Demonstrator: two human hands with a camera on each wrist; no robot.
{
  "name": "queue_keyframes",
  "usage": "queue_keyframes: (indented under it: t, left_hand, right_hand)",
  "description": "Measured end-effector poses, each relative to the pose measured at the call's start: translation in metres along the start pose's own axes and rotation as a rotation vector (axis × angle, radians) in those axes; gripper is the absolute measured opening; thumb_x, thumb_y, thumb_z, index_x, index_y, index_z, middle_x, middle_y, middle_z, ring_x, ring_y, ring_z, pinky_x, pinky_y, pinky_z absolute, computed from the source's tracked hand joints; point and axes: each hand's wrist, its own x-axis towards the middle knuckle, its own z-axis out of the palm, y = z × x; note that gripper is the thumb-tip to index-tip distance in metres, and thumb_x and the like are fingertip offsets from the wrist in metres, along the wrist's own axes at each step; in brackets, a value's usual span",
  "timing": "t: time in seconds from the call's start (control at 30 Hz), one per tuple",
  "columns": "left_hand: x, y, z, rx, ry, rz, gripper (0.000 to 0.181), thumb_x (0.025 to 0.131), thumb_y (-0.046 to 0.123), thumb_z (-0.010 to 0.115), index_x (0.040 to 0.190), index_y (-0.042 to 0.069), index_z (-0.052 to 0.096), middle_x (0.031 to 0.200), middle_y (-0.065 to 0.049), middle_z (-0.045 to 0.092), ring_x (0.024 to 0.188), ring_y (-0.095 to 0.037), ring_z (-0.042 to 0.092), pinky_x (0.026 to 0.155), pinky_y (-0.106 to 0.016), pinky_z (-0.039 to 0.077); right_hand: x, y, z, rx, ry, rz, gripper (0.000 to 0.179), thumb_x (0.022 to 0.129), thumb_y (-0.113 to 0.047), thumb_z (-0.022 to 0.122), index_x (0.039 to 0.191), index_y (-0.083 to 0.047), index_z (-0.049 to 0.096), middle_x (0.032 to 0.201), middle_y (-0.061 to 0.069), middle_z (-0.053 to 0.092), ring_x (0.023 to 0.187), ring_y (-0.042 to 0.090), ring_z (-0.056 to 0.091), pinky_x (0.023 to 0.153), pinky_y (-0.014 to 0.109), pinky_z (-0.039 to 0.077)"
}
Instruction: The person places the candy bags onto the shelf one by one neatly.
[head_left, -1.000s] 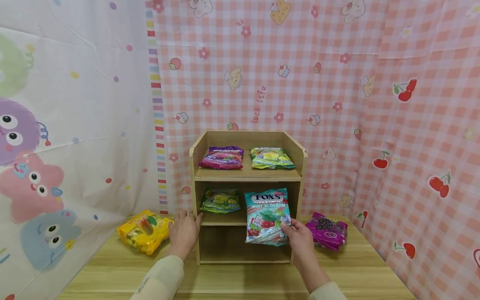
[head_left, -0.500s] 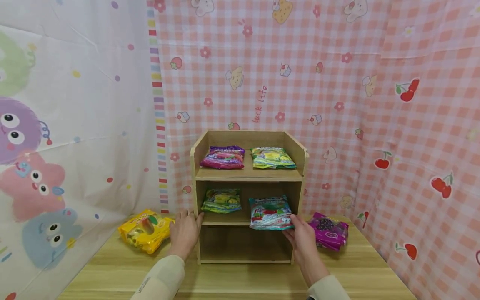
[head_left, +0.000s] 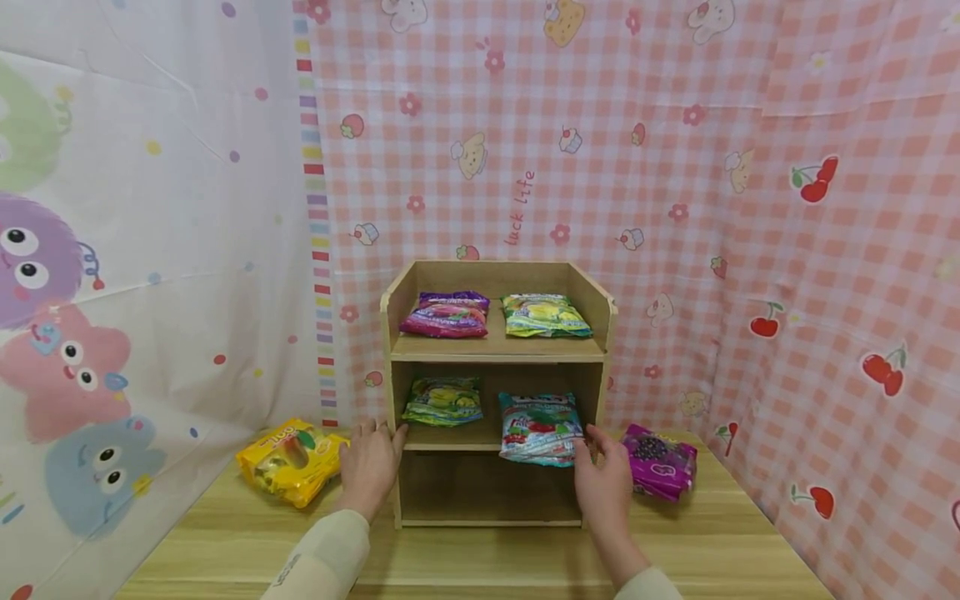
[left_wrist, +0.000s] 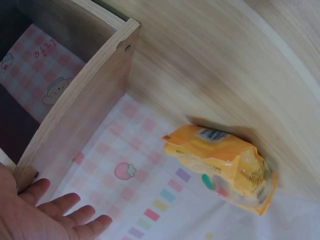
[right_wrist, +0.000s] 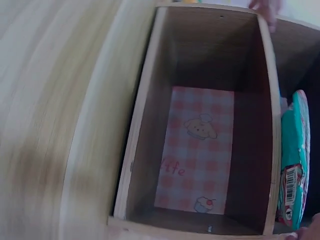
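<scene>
A small wooden shelf unit [head_left: 497, 358] stands on the table. A teal bag of mint candy [head_left: 540, 429] lies on the right of its middle shelf, its near end past the shelf's front edge. My right hand [head_left: 606, 483] is at that bag's lower right corner, thumb beside it and fingers by the right side panel; whether it touches the bag I cannot tell. In the right wrist view only part of the right hand [right_wrist: 311, 230] shows at the bag's end. My left hand [head_left: 371, 467] rests against the left side panel, fingers extended in the left wrist view.
A green-yellow candy bag [head_left: 444, 402] lies on the left of the middle shelf. On top are a magenta bag [head_left: 446, 315] and a yellow-green bag [head_left: 545, 316]. A yellow bag [head_left: 291, 462] and a purple bag [head_left: 658, 463] flank the unit on the table [head_left: 480, 562].
The mint candy bag went from tilted up in front of the middle shelf to lying on it. My right hand has loosened its hold and lowered slightly. The left hand stays at the side panel.
</scene>
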Motion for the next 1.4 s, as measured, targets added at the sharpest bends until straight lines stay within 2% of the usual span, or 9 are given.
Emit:
queue_keyframes:
  t: [0.1,0.27,0.37,0.5,0.73,0.97,1.07,1.17,1.4]
  left_hand:
    - [0.0,0.0,0.0,0.0,-0.002,-0.005,0.047,0.103,0.038,0.053,0.103,-0.005,0.071,0.109,-0.021,0.063,0.108,-0.04,0.055,0.086,-0.065,0.044]
    - [0.0,0.0,0.0,-0.001,0.006,-0.001,0.046,0.102,0.037,0.054,0.101,-0.005,0.072,0.108,-0.021,0.063,0.108,-0.041,0.055,0.085,-0.065,0.044]
    - [0.0,0.0,0.0,-0.002,0.001,-0.001,0.046,0.103,0.037,0.053,0.102,-0.005,0.071,0.109,-0.022,0.063,0.109,-0.041,0.055,0.085,-0.065,0.044]
    - [0.001,0.0,0.0,-0.004,-0.002,-0.002,0.046,0.103,0.036,0.052,0.103,-0.005,0.071,0.109,-0.021,0.063,0.109,-0.041,0.055,0.085,-0.065,0.044]
    - [0.0,0.0,0.001,-0.002,-0.001,0.001,0.046,0.103,0.037,0.053,0.099,-0.005,0.072,0.106,-0.021,0.062,0.108,-0.041,0.055,0.084,-0.065,0.044]
    - [0.0,-0.001,0.001,-0.006,-0.003,-0.004,0.045,0.103,0.037,0.053,0.099,-0.004,0.072,0.108,-0.021,0.063,0.108,-0.041,0.055,0.084,-0.065,0.044]
    - [0.0,-0.001,0.001,-0.008,-0.003,-0.008,0.046,0.102,0.037,0.053,0.099,-0.004,0.072,0.108,-0.021,0.063,0.109,-0.04,0.055,0.085,-0.065,0.044]
    - [0.0,0.0,0.001,-0.006,-0.002,-0.009,0.046,0.102,0.038,0.053,0.099,-0.004,0.072,0.108,-0.02,0.063,0.108,-0.04,0.055,0.085,-0.065,0.044]
    - [0.0,0.0,0.001,-0.003,-0.001,-0.003,0.046,0.103,0.037,0.052,0.1,-0.005,0.072,0.107,-0.02,0.063,0.108,-0.041,0.055,0.084,-0.065,0.044]
  right_hand:
    - [-0.003,0.005,0.006,-0.123,0.061,-0.262,0.032,0.09,-0.011,0.072,0.119,0.001,0.068,0.116,0.02,0.06,0.109,0.038,0.055,0.091,0.055,0.041]
    - [-0.002,0.019,0.013,-0.337,0.078,-0.693,0.033,0.077,-0.013,0.084,0.107,-0.003,0.074,0.111,0.018,0.064,0.1,0.039,0.06,0.086,0.06,0.044]
    - [-0.001,0.025,0.013,-0.464,0.057,-0.872,0.038,0.072,-0.022,0.089,0.104,-0.008,0.074,0.106,0.016,0.064,0.095,0.037,0.062,0.081,0.06,0.048]
    - [0.0,0.029,0.012,-0.598,0.017,-1.014,0.05,0.065,-0.029,0.093,0.106,-0.011,0.071,0.103,0.011,0.061,0.092,0.034,0.061,0.08,0.054,0.049]
    - [0.004,0.029,0.015,-0.675,0.051,-1.098,0.032,0.07,-0.008,0.084,0.096,-0.012,0.066,0.095,0.007,0.059,0.084,0.029,0.06,0.074,0.047,0.049]
    - [0.01,0.03,0.018,-0.692,0.075,-1.127,0.017,0.076,-0.009,0.077,0.09,-0.013,0.066,0.089,0.005,0.06,0.08,0.027,0.061,0.071,0.047,0.049]
    - [0.011,0.029,0.019,-0.674,0.065,-1.122,0.005,0.086,-0.011,0.064,0.089,-0.013,0.068,0.088,0.005,0.061,0.08,0.028,0.061,0.069,0.047,0.048]
    - [0.012,0.027,0.02,-0.656,0.057,-1.114,0.018,0.091,-0.012,0.052,0.088,-0.012,0.07,0.086,0.006,0.061,0.078,0.03,0.061,0.066,0.047,0.048]
    - [0.014,0.024,0.022,-0.713,0.006,-1.057,0.012,0.083,-0.001,0.071,0.091,-0.009,0.072,0.089,0.007,0.063,0.08,0.03,0.062,0.07,0.046,0.053]
